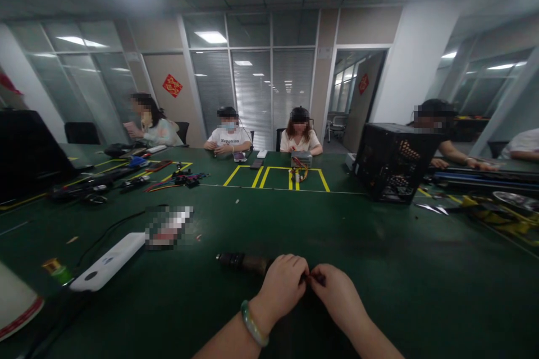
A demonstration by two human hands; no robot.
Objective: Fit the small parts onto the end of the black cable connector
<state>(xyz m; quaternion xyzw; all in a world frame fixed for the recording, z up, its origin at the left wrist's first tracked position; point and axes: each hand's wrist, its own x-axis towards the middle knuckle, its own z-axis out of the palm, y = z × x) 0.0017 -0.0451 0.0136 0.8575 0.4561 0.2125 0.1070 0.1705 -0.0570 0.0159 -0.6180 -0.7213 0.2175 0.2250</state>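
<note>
A dark tube-shaped tool (248, 263) with a small metal tip lies sideways on the green table, its tip pointing left. My left hand (284, 283), with a green bangle (254, 323) on the wrist, curls its fingers around the tool's right part and covers it. Against its fingertips, my right hand (337, 291) is closed in a pinch at the tool's right end. Whatever sits between the right fingers is hidden.
Left of my hands lie a white power strip (112, 261), a cable and a green-and-gold object (58, 270). A white cup (14, 303) stands at the left edge. A black computer case (396, 162) stands at the right. Several people sit across the table.
</note>
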